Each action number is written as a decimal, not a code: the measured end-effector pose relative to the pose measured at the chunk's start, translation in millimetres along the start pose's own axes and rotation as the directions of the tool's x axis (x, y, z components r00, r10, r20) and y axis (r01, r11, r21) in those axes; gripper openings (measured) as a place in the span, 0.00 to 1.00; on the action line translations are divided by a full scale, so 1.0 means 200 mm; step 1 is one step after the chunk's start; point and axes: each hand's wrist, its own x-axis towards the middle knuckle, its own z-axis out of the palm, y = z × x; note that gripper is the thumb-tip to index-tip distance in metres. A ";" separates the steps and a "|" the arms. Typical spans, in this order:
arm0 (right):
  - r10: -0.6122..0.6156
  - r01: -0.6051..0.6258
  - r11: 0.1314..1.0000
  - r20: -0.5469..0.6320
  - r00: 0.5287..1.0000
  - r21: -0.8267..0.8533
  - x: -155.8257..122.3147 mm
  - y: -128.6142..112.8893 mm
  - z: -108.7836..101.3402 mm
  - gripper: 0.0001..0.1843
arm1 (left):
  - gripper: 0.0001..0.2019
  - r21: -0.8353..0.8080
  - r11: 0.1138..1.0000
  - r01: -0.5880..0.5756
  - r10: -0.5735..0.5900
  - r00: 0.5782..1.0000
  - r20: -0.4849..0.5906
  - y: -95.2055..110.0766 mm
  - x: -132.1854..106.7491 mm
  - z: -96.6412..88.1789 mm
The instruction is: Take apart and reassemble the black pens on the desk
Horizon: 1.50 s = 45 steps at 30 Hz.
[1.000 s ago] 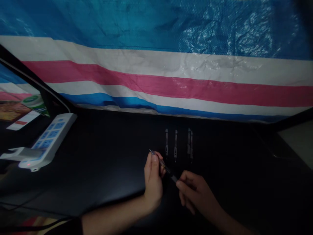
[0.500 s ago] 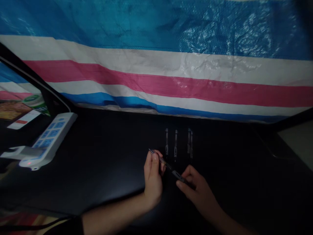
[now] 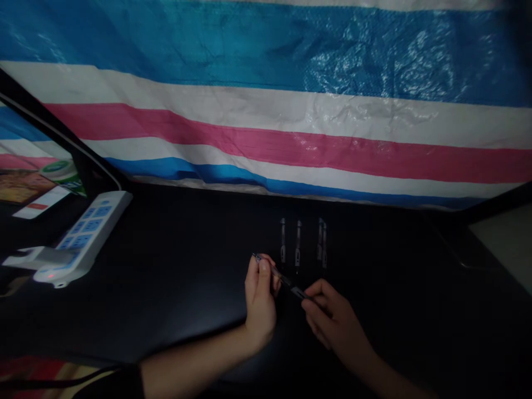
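Note:
A dark pen (image 3: 286, 281) slants between my two hands, its clip end up at the left. My left hand (image 3: 261, 296) pinches it near that upper end with thumb and fingers. Lower down, my right hand (image 3: 332, 313) grips the dark grip section, and its fingers cover the pen's other end. Just beyond my hands, several similar pens lie on the black table: one pen (image 3: 283, 241) at the left, another pen (image 3: 298, 244) beside it, and a close pair of pens (image 3: 322, 244) to the right.
A white power strip (image 3: 89, 233) with a plug in it and a red light lies at the left. Behind it are a green and white tub (image 3: 62, 173) and a white card (image 3: 41, 202). A striped plastic sheet (image 3: 266, 138) hangs along the back of the black table (image 3: 187, 249).
My right hand has shifted slightly up and left along the pen, its fingers closing further over the grip. My left hand has hardly moved.

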 end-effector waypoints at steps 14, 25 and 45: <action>0.031 -0.031 0.999 0.070 0.997 -0.011 0.00 0.00 -0.01 0.22 | 0.17 0.038 0.998 -0.044 0.042 0.997 0.058 -0.01 0.02 -0.01; 0.022 -0.012 0.997 0.124 0.992 -0.083 0.03 -0.02 -0.05 0.22 | 0.17 0.024 0.998 -0.058 0.056 0.996 0.073 0.00 0.02 -0.01; 0.010 -0.003 1.000 0.264 0.964 -0.026 0.05 -0.03 -0.10 0.23 | 0.16 0.069 0.993 -0.096 0.088 0.990 0.108 0.00 0.01 -0.01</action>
